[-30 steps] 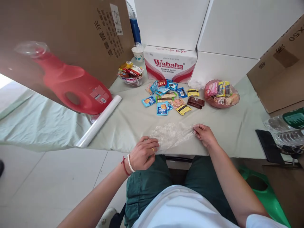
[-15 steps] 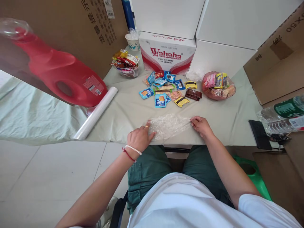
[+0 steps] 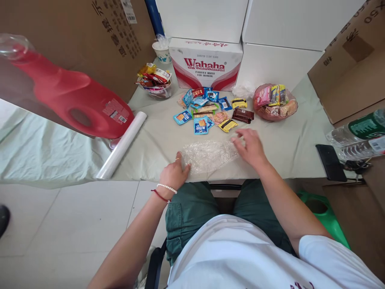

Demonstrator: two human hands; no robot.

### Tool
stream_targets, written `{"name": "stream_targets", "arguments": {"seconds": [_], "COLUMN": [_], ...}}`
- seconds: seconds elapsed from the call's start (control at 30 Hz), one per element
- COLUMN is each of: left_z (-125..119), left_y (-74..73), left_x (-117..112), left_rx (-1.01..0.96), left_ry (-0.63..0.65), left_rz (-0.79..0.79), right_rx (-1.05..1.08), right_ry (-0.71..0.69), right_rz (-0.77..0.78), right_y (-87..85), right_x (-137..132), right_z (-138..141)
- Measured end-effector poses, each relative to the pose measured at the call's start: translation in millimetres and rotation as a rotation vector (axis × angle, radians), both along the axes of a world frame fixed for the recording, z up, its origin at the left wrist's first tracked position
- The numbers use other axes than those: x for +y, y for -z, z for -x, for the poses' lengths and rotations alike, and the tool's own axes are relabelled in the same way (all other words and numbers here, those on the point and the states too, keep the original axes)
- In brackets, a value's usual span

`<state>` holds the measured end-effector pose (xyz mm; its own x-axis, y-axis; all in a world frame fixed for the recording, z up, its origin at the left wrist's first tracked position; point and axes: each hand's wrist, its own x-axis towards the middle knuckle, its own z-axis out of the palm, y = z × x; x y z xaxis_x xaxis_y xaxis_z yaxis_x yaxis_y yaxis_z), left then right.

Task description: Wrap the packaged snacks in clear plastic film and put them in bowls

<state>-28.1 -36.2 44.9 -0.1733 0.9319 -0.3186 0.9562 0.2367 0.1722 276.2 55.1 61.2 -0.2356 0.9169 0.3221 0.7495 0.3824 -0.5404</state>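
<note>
A crinkled clear plastic bag (image 3: 209,155) lies flat near the table's front edge. My left hand (image 3: 174,172) rests at its left end, thumb and forefinger spread apart, pressing on the film. Over the bag's right end, my right hand (image 3: 249,148) hovers with fingers apart and slightly blurred, holding nothing. Just beyond the bag is a loose pile of small wrapped snacks: a blue packet (image 3: 201,125), a yellow packet (image 3: 227,125) and a dark brown packet (image 3: 243,115) lie closest to my hands.
A pink bowl of snacks (image 3: 275,116) stands at right, a clear bowl of snacks (image 3: 156,91) at left. A plastic film roll (image 3: 122,146) lies beside a big red jug (image 3: 78,100). A Wahaba-type carton (image 3: 207,66) stands behind; a phone (image 3: 331,162) and bottles (image 3: 361,134) are right.
My right hand has let go of the bag's right end and moved up and slightly left, fingers opening. The left hand stays on the bag. The view has shifted slightly.
</note>
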Motion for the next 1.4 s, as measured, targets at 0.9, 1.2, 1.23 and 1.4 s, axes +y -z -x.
{"name": "stream_targets", "arguments": {"seconds": [0.9, 1.2, 1.23, 1.4], "left_z": [-31, -29, -29, -37], "left_y": [6.0, 15.2, 18.4, 33.2], "left_x": [29, 42, 44, 44], "left_rx": [0.009, 0.004, -0.022, -0.115], "left_ry": [0.319, 0.065, 0.051, -0.084], "left_rz": [-0.123, -0.309, -0.349, -0.642], "right_rx": [0.118, 0.42, 0.42, 0.327], "right_ry": [-0.018, -0.214, -0.194, 0.012], "right_rz": [0.425, 0.412, 0.404, 0.39], "right_y": [40.4, 36.8, 35.6, 31.4], "right_x": [-23, -47, -49, -35], "right_z": [33, -1, -5, 7]}}
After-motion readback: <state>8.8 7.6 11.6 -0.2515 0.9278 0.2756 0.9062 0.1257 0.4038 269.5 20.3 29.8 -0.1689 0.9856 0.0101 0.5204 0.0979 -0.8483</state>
